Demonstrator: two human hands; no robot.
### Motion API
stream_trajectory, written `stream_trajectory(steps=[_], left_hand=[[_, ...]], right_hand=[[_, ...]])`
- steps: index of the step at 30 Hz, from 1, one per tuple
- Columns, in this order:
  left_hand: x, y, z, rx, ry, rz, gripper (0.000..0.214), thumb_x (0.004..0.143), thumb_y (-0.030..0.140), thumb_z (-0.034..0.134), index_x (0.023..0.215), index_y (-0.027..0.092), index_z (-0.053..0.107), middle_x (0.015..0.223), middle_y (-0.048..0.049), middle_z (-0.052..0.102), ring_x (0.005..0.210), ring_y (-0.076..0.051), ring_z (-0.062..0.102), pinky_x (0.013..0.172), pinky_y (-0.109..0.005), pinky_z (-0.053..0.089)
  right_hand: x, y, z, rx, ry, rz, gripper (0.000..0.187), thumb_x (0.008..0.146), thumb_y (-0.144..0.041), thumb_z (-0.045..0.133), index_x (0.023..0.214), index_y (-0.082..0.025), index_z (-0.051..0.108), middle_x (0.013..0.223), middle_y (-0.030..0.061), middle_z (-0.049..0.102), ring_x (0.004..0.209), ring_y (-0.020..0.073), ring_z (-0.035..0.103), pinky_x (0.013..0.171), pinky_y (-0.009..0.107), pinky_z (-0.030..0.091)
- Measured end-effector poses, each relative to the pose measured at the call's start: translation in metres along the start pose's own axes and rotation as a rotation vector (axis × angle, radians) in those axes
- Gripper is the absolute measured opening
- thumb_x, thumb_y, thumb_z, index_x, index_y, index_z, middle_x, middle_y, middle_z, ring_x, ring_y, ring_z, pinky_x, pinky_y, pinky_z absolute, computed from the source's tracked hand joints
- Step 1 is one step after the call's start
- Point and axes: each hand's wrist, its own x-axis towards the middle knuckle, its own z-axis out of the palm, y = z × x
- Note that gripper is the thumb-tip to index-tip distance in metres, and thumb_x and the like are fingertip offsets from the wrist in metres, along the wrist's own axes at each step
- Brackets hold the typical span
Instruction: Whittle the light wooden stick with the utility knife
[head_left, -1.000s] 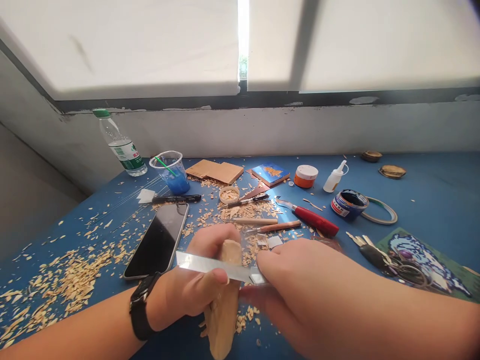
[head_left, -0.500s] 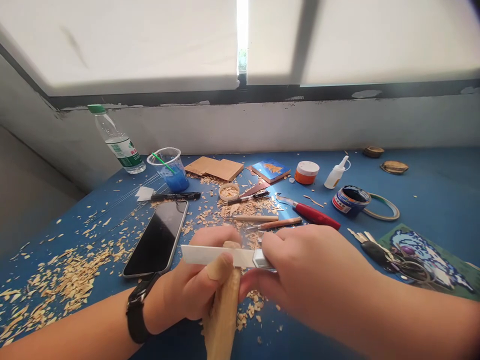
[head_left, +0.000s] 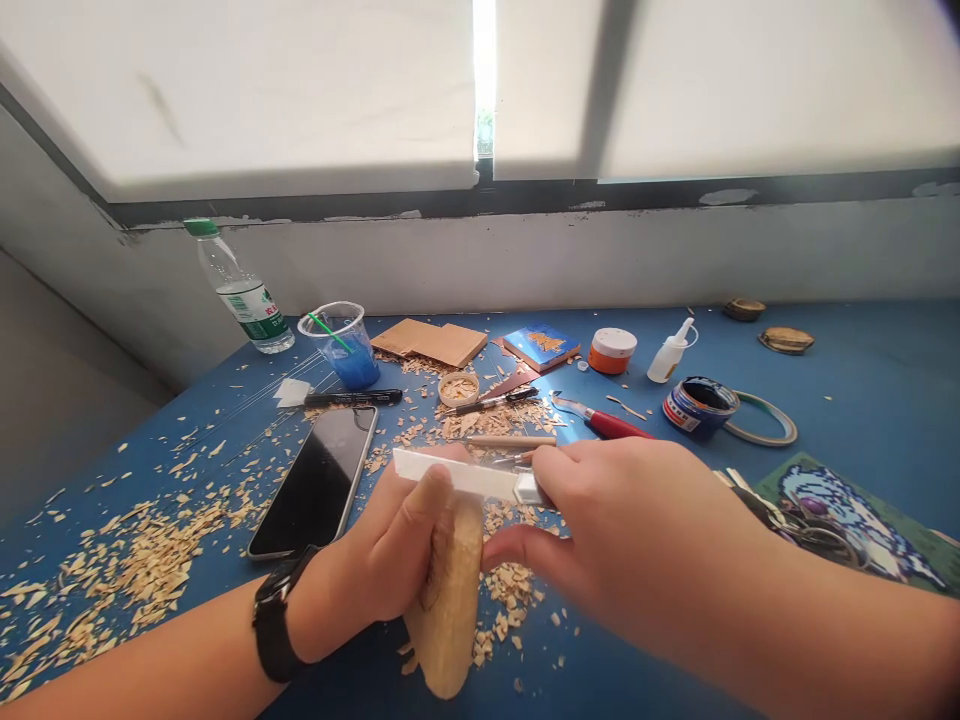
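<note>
My left hand [head_left: 401, 545] is closed around a pale, partly carved piece of wood [head_left: 452, 610], whose rounded lower end points toward me. In my right hand [head_left: 607, 510] is a utility knife [head_left: 480, 478] with a wide, light blade reaching left. The blade lies across the top of the wood, and my left thumb presses against it. My right thumb touches the wood's right side. The wood's far end is hidden behind the blade and my fingers.
Wood shavings [head_left: 161, 540] litter the blue table. A phone [head_left: 319, 485] lies left of my hands. Beyond are a cup of blue liquid [head_left: 352, 365], a bottle [head_left: 251, 305], a red-handled tool [head_left: 615, 425], a paint jar [head_left: 699, 405], a glue bottle [head_left: 667, 355] and keys [head_left: 814, 535].
The wood has tilted, so its rounded near end now shows. The knife blade has moved slightly up and to the right, and my right hand has shifted up a little with it.
</note>
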Motion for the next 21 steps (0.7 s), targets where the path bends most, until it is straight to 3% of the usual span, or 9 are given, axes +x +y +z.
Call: stream_trajectory(steps=[4, 9, 16, 21], left_hand=[[0.004, 0.003, -0.006, 0.107, -0.075, 0.106, 0.063, 0.099, 0.075, 0.033, 0.093, 0.018, 0.059, 0.078, -0.0015, 0.053, 0.068, -0.018, 0.047, 0.063, -0.032, 0.040], [0.005, 0.011, -0.007, 0.266, -0.088, 0.148, 0.056, 0.099, 0.070, 0.040, 0.110, 0.018, 0.059, 0.095, -0.0053, 0.061, 0.080, -0.022, 0.055, 0.072, -0.034, 0.044], [0.001, 0.004, -0.007, 0.318, -0.091, 0.216, 0.064, 0.098, 0.075, 0.034, 0.120, 0.019, 0.057, 0.112, -0.0099, 0.064, 0.098, -0.029, 0.059, 0.087, -0.041, 0.046], [0.002, -0.001, -0.007, 0.301, -0.060, 0.234, 0.064, 0.095, 0.075, 0.041, 0.119, 0.018, 0.058, 0.104, -0.0097, 0.066, 0.087, -0.028, 0.060, 0.077, -0.039, 0.047]], right_hand=[[-0.001, -0.002, -0.009, 0.089, -0.147, -0.105, 0.033, 0.097, -0.055, 0.058, 0.089, -0.025, 0.070, 0.073, 0.0026, 0.070, 0.063, 0.0226, 0.066, 0.049, 0.031, 0.028], [-0.001, -0.002, -0.017, 0.039, -0.288, -0.122, 0.032, 0.097, -0.051, 0.060, 0.084, -0.024, 0.072, 0.067, 0.0022, 0.068, 0.058, 0.0213, 0.064, 0.051, 0.030, 0.032], [-0.002, -0.005, -0.017, 0.142, -0.239, -0.191, 0.036, 0.094, -0.055, 0.065, 0.086, -0.022, 0.075, 0.067, 0.0035, 0.068, 0.067, 0.0211, 0.066, 0.065, 0.030, 0.046], [0.002, -0.003, -0.009, 0.137, -0.238, -0.239, 0.033, 0.097, -0.053, 0.062, 0.088, -0.023, 0.074, 0.067, 0.0017, 0.068, 0.066, 0.0195, 0.065, 0.064, 0.028, 0.044]])
